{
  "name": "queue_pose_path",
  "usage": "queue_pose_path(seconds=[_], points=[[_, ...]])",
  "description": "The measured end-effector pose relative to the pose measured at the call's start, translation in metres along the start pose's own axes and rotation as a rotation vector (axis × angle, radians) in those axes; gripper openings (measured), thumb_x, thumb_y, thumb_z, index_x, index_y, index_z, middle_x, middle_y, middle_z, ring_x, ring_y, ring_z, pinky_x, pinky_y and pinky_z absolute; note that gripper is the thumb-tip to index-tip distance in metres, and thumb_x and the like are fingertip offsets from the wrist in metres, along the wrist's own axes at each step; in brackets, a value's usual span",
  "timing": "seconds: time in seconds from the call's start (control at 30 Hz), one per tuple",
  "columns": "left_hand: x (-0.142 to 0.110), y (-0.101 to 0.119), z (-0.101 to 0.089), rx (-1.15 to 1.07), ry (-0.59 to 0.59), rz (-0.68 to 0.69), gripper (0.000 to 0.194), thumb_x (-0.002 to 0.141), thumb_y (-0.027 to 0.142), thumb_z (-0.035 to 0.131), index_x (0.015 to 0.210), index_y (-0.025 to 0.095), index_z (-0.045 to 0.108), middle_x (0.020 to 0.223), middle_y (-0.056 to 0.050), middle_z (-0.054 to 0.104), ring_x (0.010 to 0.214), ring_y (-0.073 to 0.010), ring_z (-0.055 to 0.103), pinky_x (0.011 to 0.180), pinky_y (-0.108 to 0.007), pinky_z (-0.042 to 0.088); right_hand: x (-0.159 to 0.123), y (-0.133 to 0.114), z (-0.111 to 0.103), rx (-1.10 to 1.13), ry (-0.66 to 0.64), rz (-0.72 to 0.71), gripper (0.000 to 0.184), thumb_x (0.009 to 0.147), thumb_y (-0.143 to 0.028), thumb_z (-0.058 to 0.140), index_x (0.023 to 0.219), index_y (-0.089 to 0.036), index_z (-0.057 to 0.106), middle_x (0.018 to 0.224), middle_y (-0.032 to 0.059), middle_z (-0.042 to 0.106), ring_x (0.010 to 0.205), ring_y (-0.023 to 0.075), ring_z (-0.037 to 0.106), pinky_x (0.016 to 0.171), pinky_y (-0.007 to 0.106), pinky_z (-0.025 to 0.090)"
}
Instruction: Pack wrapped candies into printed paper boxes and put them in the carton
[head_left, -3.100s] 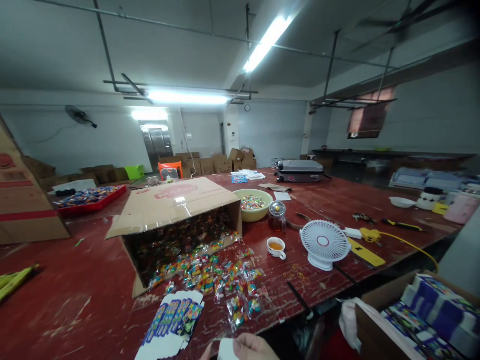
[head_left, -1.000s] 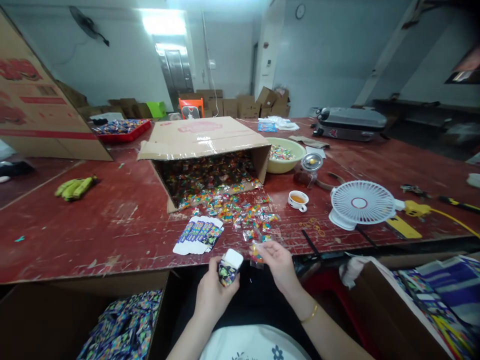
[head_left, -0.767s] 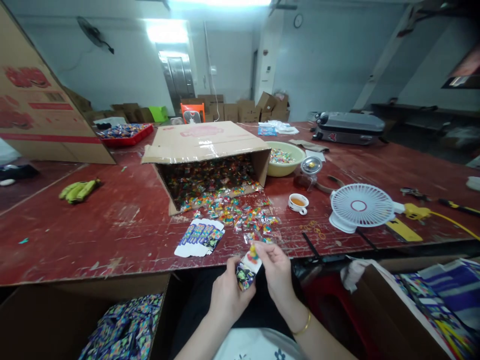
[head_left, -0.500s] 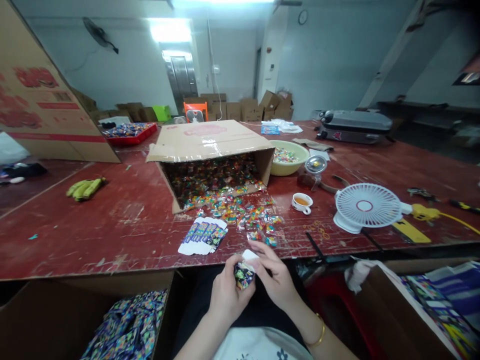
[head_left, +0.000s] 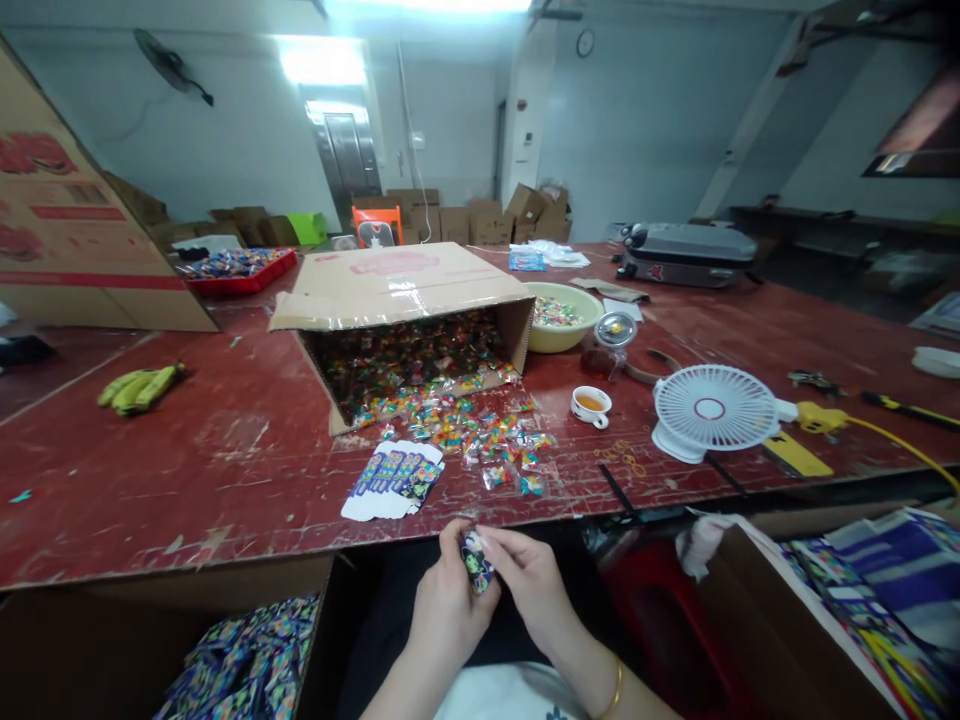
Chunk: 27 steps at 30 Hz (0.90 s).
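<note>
Right hand [head_left: 534, 582] has joined left hand [head_left: 448, 602], both gripping box [head_left: 478, 568]; carton [head_left: 409, 280] beyond holds candies [head_left: 424, 355].

bananas [head_left: 141, 388]: yellow-green bunch, left on red table [head_left: 225, 440]
cup [head_left: 592, 407]: white, holds amber liquid
glass pot [head_left: 613, 335]: metal lid, just behind cup
desk fan [head_left: 710, 408]: white, right of cup
flat yellow item [head_left: 801, 456]: next to desk fan, probably a phone
suitcase [head_left: 686, 255]: grey, lying flat, far side of table
chair [head_left: 377, 226]: orange, beyond table
wall fan [head_left: 169, 63]: dark, upper left
clock [head_left: 585, 42]: round, high on back wall [head_left: 637, 120]
</note>
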<state>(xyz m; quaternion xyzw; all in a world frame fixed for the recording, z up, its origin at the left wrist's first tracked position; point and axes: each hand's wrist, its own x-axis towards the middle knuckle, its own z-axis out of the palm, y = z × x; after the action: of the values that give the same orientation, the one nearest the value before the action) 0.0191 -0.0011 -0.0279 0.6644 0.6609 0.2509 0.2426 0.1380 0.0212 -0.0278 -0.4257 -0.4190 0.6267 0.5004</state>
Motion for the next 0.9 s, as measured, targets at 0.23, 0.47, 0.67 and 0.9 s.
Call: queue_pose_path(seconds=[0.23,0.47,0.67,0.9], points=[[-0.001,-0.003,0.001,0.041,0.005,0.005,0.051,0.075,0.026,0.051,0.120,0.021,0.027,0.105,-0.010,0.065,0.080,-0.0274,0.068,0.067,-0.036,0.050,-0.005,-0.003,0.004,-0.010,-0.030,-0.007,0.026,0.079,-0.037,0.064,0.094,-0.017,0.073,0.095,0.0096,0.073,0.093,0.0262,0.065,0.087,0.041,0.048],[-0.013,-0.043,-0.066,0.111,0.155,-0.127,0.030,0.081,0.043,0.045,0.105,0.025,0.042,0.094,-0.003,0.065,0.070,-0.0191,0.067,0.066,-0.029,0.049,0.027,0.002,0.032,-0.465,-0.241,-0.206,0.029,0.089,-0.031,0.048,0.111,-0.021,0.062,0.111,0.0077,0.064,0.102,0.0189,0.060,0.090,0.033,0.048],[-0.037,-0.138,-0.114,0.675,0.104,-0.477,0.072,0.075,0.058,0.043,0.130,0.011,0.035,0.131,-0.027,0.043,0.104,-0.0422,0.058,0.080,-0.052,0.045,0.131,0.014,0.066,-0.731,-0.101,-0.075,0.061,0.047,-0.026,0.084,0.103,-0.012,0.062,0.108,0.0130,0.055,0.095,0.0276,0.058,0.085,0.040,0.047],[0.016,-0.085,-0.060,0.602,0.412,0.086,0.071,0.079,0.047,0.052,0.135,0.011,0.027,0.144,-0.020,0.032,0.137,-0.0334,0.019,0.107,-0.054,0.021,0.127,0.013,0.059,-0.689,-0.005,-0.143,0.018,0.061,-0.021,0.076,0.057,-0.017,0.058,0.101,0.0086,0.052,0.097,0.0250,0.054,0.088,0.039,0.043]])
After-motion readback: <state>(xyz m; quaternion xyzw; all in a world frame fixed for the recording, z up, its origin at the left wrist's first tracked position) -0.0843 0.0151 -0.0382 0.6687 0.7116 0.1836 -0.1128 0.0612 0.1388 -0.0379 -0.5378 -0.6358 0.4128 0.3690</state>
